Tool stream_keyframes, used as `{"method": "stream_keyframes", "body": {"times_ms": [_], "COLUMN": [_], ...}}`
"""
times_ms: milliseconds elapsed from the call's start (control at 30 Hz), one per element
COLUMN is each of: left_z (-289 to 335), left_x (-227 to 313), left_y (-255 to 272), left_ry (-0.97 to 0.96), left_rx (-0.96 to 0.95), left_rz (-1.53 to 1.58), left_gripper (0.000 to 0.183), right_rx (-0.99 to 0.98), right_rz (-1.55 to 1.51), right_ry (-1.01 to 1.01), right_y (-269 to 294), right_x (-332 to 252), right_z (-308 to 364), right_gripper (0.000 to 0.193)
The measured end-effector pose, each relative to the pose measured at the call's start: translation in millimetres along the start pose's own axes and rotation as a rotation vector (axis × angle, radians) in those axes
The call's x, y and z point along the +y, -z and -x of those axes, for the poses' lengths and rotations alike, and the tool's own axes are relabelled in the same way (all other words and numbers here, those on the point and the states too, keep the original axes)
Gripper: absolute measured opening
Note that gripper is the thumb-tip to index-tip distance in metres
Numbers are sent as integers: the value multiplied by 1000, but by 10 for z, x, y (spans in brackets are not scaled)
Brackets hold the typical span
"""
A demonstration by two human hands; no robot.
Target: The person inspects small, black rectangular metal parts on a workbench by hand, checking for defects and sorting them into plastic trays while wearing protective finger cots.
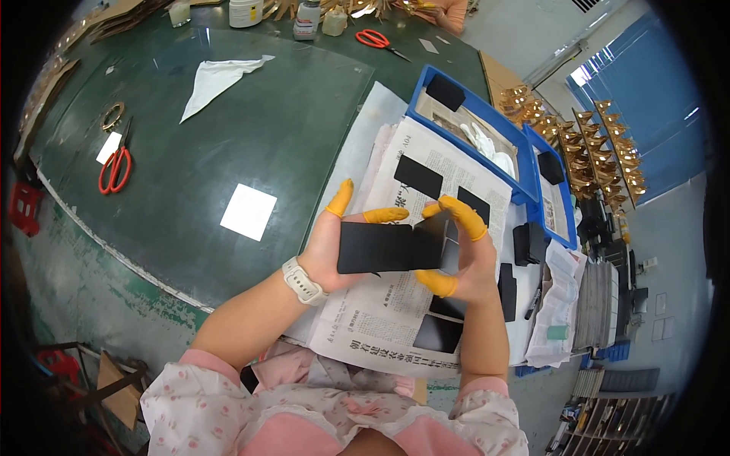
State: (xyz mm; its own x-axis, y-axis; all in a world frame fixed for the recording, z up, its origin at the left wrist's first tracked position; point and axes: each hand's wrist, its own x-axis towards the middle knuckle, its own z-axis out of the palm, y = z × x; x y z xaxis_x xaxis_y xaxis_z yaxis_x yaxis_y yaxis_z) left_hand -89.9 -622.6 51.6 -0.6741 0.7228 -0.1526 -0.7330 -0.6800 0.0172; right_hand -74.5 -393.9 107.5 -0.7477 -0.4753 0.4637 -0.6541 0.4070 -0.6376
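Observation:
Yellow finger cots cover several fingertips on both hands. My left hand (325, 242), with a white watch at the wrist, holds a flat black rectangular piece (374, 248) over the newspaper (380, 308). My right hand (475, 266) curls its thumb and fingers around a darker, shinier black panel (430, 242) at the right end of that piece. The two overlap or meet there; I cannot tell whether they are joined. Below the right hand, a glossy black panel (439, 334) lies on the newspaper. Beyond the hands lies another black panel (419, 176).
Blue trays (525, 171) at the right hold black pieces and white gloves (490, 148). Black blocks (528, 243) and a marker (534, 304) lie beside the newspaper. On the green table (304, 144) are red-handled scissors (115, 169), a white square (249, 212) and a white cloth (217, 82).

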Motion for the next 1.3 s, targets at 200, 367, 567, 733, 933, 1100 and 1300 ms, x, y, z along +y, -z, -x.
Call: {"method": "stream_keyframes", "body": {"times_ms": [200,367,567,733,933,1100,1300], "left_z": [5,2,-13,-22,-37,-55,-61], "left_x": [-5,-43,-34,-43,-48,-53,-64], "left_y": [29,4,34,27,51,60,58], "left_ry": [20,4,4,-11,-21,-23,-24], "left_rx": [-68,-29,-54,-31,-11,-29,11], "left_rz": [-60,-74,-40,-45,-91,-77,-84], "left_gripper": [94,95,93,92,94,92,90], "right_rx": [175,151,134,135,111,101,92], "right_rz": [-763,-764,-772,-739,-731,-723,-668], "right_ry": [-289,-184,-234,-245,-247,-251,-247], "right_y": [69,28,8,-16,-28,-45,-67], "right_x": [18,193,143,162,170,187,159], "right_z": [214,322,305,344,338,355,355], "right_gripper": [83,85,82,82,82,82,81]}}
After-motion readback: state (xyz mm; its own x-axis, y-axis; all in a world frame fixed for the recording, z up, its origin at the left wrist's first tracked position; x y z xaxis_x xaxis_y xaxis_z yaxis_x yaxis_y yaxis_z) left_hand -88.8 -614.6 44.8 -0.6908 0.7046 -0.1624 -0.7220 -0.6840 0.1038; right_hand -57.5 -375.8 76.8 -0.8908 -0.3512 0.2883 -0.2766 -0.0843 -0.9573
